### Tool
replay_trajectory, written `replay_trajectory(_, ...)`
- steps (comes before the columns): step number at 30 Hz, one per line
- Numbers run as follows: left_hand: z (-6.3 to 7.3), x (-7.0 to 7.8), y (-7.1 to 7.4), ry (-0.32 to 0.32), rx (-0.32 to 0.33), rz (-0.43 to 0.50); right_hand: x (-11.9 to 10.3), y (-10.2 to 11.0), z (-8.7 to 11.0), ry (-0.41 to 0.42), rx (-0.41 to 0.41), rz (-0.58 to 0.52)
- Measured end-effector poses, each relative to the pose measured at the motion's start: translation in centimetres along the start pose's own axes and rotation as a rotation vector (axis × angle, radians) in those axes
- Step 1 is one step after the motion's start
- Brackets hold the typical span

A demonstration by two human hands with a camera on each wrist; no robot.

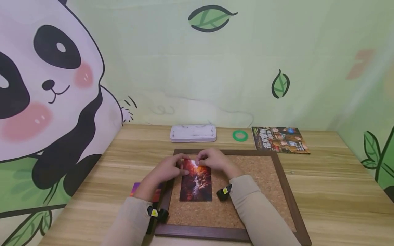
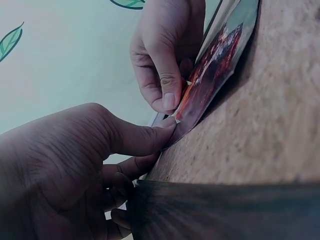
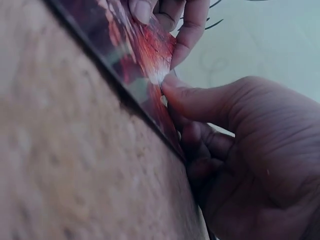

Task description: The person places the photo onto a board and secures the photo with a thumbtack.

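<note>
The red-and-dark picture card (image 1: 196, 184) lies on the left part of the cork board (image 1: 255, 184), its far end directly between the two hands. The left hand (image 1: 167, 168) pinches the card's far left corner, thumb on the printed face; the right hand (image 1: 214, 160) pinches the far edge, thumb and fingers close together, just beside the left hand's fingertips.

A brown frame (image 1: 201, 231) surrounds the cork. Left of it, the left forearm partly covers a purple-and-orange card (image 1: 135, 188) on the wooden table (image 1: 326, 191). Beyond the frame, from left to right, stand a white case (image 1: 193, 133), a green ring (image 1: 240, 139) and a colourful booklet (image 1: 280, 140). The right forearm crosses the near right of the cork, hiding part of it.

The booklet's left side carries large white characters, apparently Chinese, but too small and slanted here to read. Yellow marks show on both black wrist cameras (image 1: 223, 193).
</note>
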State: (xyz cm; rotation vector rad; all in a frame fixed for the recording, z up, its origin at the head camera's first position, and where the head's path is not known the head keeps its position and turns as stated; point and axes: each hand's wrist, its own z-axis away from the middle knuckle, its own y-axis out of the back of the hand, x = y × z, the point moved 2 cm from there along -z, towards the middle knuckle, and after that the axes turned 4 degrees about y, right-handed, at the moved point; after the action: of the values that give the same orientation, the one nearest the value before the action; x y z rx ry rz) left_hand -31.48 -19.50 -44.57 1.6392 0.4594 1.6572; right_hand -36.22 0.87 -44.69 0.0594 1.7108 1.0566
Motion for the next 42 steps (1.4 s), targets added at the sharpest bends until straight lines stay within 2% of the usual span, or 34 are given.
replay_trajectory(6,-0.2,-0.1,0.0,-0.007,0.013,-0.009,0.2,-0.3,-0.3,-0.047,0.062,-0.019)
replay_trajectory(16,-0.1,-0.1,-0.2,0.003,0.005,-0.003,0.4,-0.3,-0.2,-0.076,0.071,-0.052)
replay_trajectory(22,-0.6,-0.2,-0.2,-0.004,0.021,0.000,0.5,0.0,-0.2,-0.090,0.118,-0.081)
replay_trajectory(25,-0.6,-0.7,-0.4,-0.008,0.030,0.004,0.6,-0.2,-0.2,-0.101,0.134,-0.094)
replay_trajectory(29,0.2,-1.5,-1.0,-0.012,0.019,0.012,0.7,-1.4,0.2,-0.116,0.123,-0.125)
replay_trajectory(32,0.5,-1.7,-1.1,-0.024,0.005,0.020,0.6,-1.8,0.5,-0.102,0.124,-0.125)
replay_trajectory(36,-0.2,-1.1,-0.8,-0.044,0.022,0.031,0.3,-0.9,0.2,-0.076,0.146,-0.110)
replay_trajectory(42,0.1,-1.1,-0.4,-0.068,0.021,0.006,-0.3,-0.8,0.2,-0.086,0.134,-0.102)
